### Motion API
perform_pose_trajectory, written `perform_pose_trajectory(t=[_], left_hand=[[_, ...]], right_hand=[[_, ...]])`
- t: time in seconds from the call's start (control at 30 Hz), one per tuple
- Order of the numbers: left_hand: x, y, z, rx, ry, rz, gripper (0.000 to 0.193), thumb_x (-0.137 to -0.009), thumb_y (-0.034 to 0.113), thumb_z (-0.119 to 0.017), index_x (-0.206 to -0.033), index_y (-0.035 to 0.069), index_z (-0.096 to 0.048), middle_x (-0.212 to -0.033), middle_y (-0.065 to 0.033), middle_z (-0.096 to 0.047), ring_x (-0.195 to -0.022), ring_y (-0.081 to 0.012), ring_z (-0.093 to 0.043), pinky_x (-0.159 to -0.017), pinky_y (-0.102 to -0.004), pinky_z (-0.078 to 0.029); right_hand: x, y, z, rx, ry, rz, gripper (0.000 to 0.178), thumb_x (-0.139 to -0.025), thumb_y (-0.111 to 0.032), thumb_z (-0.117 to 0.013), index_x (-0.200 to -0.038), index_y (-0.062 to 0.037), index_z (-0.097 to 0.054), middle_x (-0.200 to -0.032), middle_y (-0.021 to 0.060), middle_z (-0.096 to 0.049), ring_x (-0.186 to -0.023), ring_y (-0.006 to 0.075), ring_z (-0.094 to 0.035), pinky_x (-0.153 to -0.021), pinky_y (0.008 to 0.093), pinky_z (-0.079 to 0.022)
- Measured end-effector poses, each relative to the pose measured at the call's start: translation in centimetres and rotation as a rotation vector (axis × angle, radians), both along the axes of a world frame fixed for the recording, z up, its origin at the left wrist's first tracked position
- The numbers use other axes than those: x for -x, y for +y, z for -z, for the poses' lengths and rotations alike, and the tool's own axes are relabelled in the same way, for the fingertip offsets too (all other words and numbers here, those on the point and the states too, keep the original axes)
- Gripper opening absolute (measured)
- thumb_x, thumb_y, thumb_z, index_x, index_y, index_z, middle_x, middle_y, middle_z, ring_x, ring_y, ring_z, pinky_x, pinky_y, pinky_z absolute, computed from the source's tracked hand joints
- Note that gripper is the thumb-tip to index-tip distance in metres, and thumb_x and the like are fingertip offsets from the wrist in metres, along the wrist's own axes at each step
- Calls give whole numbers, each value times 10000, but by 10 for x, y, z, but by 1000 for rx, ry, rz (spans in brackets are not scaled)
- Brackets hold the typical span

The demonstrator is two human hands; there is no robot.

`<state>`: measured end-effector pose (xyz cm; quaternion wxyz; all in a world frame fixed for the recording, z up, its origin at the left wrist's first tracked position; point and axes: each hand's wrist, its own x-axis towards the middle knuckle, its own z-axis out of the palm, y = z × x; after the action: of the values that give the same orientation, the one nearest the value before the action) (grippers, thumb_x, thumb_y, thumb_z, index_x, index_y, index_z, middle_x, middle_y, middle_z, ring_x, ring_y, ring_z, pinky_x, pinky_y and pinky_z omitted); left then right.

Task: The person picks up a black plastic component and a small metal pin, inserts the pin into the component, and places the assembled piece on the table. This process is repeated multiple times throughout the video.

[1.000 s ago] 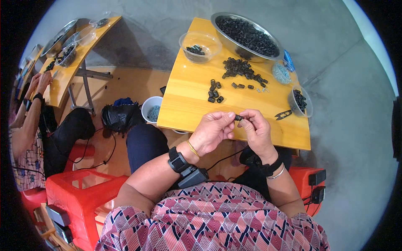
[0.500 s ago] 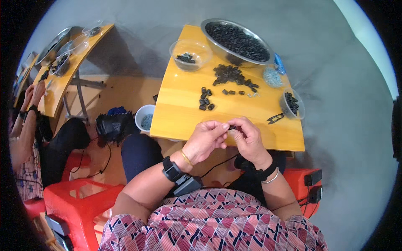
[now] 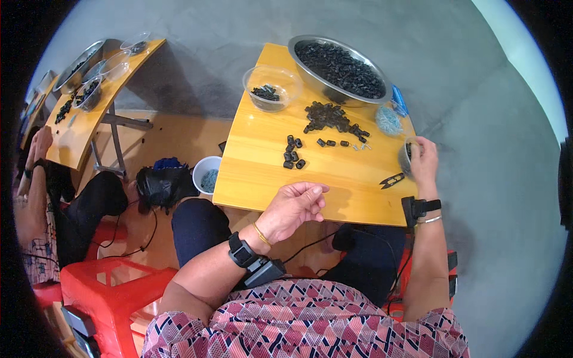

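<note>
My left hand (image 3: 295,206) hovers over the table's near edge, its fingers curled and the thumb against the index finger; whatever may be between them does not show. My right hand (image 3: 424,160) is at the clear plastic bowl (image 3: 403,162) on the table's right side. Its fingertips dip into the bowl and are hidden, so I cannot see whether they hold anything. Beside that bowl lies a small black thread snipper (image 3: 392,181). Several black barrel-shaped plastic pieces (image 3: 291,156) stand grouped mid-table. A short row of similar pieces (image 3: 331,143) and a few small metallic bits (image 3: 362,147) are to their right.
Behind lie a pile of black parts (image 3: 329,117), a full steel basin (image 3: 385,89), a clear bowl (image 3: 246,89) and a bag of pale blue bits (image 3: 388,121). A white bucket (image 3: 197,179) stands left of the table (image 3: 250,173). Another person's hands (image 3: 42,142) are at the left table.
My hands have come apart. The right one has gone from the middle to the bowl on the right, and the small black piece between them no longer shows. My left hand stayed nearly in place.
</note>
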<state>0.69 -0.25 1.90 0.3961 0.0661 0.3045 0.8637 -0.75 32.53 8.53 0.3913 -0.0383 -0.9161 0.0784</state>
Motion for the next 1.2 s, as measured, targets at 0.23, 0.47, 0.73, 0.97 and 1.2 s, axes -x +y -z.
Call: perform_pose_trajectory(t=[0.23,0.47,0.73,0.97,1.2], left_hand=[[1,0,0,71,124,-31,195,-852,131,-490,-987,3,-551,-750,-41,-558,-665,-113,-541,-594,-241,-483],[4,-9,-4,164,222,-72,188,-850,120,-493,-984,3,-554,-749,-37,-563,-631,-104,-534,-590,-226,-470],[10,-16,-9,260,403,-231,175,-836,114,-519,-963,2,-564,-732,-24,-561,-619,-75,-514,-550,-205,-450],[21,-18,-2,379,309,-509,206,-799,36,-546,-998,-12,-522,-714,-22,-529,-589,-68,-483,-484,-196,-438],[30,-28,-5,593,446,-570,364,-796,11,-532,-1132,-58,-411,-734,-27,-497,-556,-82,-481,-481,-201,-440]], right_hand=[[40,-91,17,123,-558,-340,187,-722,-55,-538,-907,-29,-530,-870,147,-546,-871,311,-490,-768,360,-397],[67,-97,27,-191,-722,-415,303,-716,0,-539,-1012,-40,-485,-937,176,-526,-908,334,-490,-793,392,-398],[60,-134,17,-241,-746,-515,319,-733,4,-490,-1046,-51,-465,-928,180,-525,-893,339,-495,-760,390,-410],[40,-170,12,-326,-827,-504,362,-708,22,-465,-1061,-62,-464,-859,166,-521,-853,332,-502,-716,385,-419],[31,-191,4,-126,-889,-598,315,-738,-38,-500,-1046,-43,-437,-850,164,-520,-861,330,-498,-721,407,-420]])
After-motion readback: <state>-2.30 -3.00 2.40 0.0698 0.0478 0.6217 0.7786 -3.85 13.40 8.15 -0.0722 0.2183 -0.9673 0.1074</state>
